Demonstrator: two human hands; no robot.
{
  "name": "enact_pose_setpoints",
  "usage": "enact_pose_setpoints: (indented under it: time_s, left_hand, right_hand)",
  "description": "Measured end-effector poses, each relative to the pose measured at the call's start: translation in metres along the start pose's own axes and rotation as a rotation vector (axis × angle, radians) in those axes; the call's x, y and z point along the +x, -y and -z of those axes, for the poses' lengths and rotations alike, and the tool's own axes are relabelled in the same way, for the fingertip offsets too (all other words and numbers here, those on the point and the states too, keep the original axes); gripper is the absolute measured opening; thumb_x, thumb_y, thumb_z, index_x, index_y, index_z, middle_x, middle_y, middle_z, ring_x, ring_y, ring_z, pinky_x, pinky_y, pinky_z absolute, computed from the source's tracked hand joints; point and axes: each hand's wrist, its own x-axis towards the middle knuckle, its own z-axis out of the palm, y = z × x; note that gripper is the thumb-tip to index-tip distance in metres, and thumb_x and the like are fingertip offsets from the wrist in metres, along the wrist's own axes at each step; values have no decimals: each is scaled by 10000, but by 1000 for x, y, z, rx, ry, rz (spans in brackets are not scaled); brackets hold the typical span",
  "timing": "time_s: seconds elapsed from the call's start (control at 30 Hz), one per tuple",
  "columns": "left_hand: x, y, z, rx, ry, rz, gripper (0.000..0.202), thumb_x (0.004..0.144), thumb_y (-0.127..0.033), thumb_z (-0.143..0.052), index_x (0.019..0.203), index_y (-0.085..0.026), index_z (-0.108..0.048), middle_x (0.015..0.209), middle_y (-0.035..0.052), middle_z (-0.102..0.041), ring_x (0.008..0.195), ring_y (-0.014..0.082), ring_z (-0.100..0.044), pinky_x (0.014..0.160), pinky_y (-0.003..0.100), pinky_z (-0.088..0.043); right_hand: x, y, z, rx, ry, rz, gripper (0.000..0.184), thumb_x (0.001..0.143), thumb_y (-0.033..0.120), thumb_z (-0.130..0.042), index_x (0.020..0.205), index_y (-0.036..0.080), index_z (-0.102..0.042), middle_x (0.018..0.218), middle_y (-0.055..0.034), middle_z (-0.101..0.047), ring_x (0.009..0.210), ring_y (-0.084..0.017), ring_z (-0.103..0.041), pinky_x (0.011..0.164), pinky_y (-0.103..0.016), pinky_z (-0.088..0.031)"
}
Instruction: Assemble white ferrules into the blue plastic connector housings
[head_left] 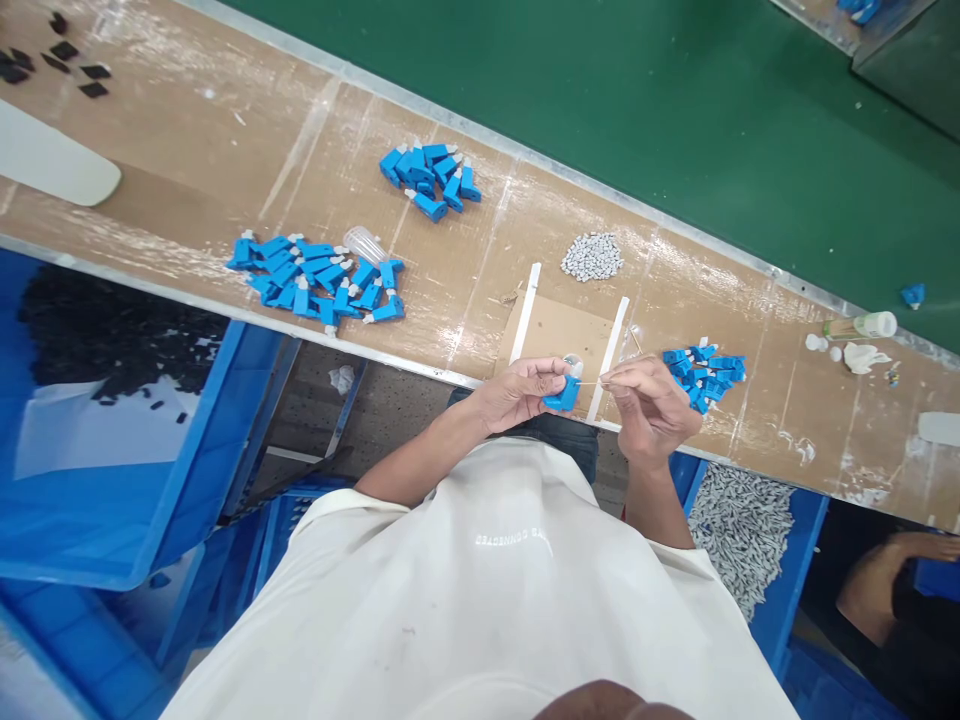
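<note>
The left hand (521, 395) is closed with thumb and fingers on a blue part (562, 394). The part sits at the fingertips, on their right side, over the near edge of the table (465, 310). The right hand (651, 408) pinches a thin stick (592, 383), which points left to the part. To the right of this hand lies a blue pile (705, 374); farther away, grey pieces (592, 257).

A green surface (600, 95) stretches along the far side. At left, a blue bin (187, 450) holds black pieces (112, 325); a crumpled white scrap (341, 379) lies on the floor (306, 400).
</note>
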Motion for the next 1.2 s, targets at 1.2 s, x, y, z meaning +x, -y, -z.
enact_pose_setpoints:
  time_s: [1.2]
  left_hand:
    - [18, -1, 82, -96, -52, -103, 445, 674, -276, -928, 951, -134, -610, 767, 47, -709, 697, 167, -721, 626, 218, -547]
  right_hand:
    - [79, -170, -30, -589, 469, -44, 255, 982, 223, -520, 927, 218, -769, 888, -95, -694, 854, -248, -631, 814, -375, -529]
